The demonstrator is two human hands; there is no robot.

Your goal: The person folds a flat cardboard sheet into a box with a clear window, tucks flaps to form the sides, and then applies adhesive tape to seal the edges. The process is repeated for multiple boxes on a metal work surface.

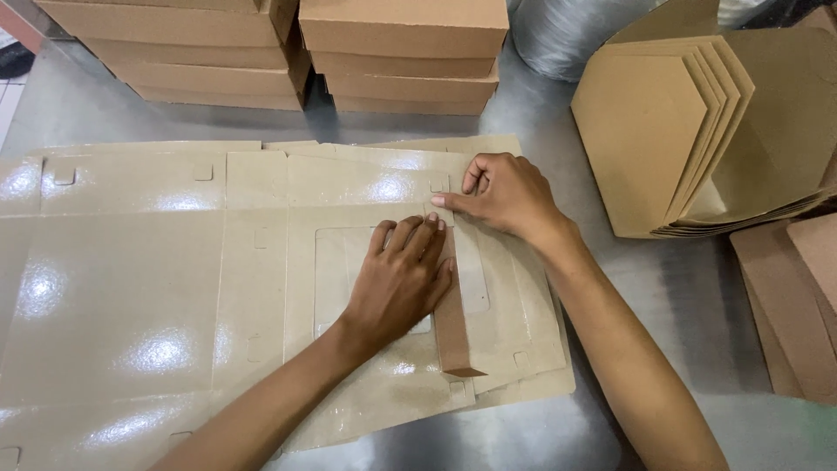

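Our left hand [397, 279] lies flat, fingers spread, on the glossy carton blank [261, 262]; right hand [506, 194] pinches its raised brown flap [453, 323]. Stacked brown boxes [401, 57] behind, folded cartons [689, 131] right.

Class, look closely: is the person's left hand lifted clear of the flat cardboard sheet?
No, the left hand lies palm down on the flat cardboard sheet, pressing beside a raised flap.
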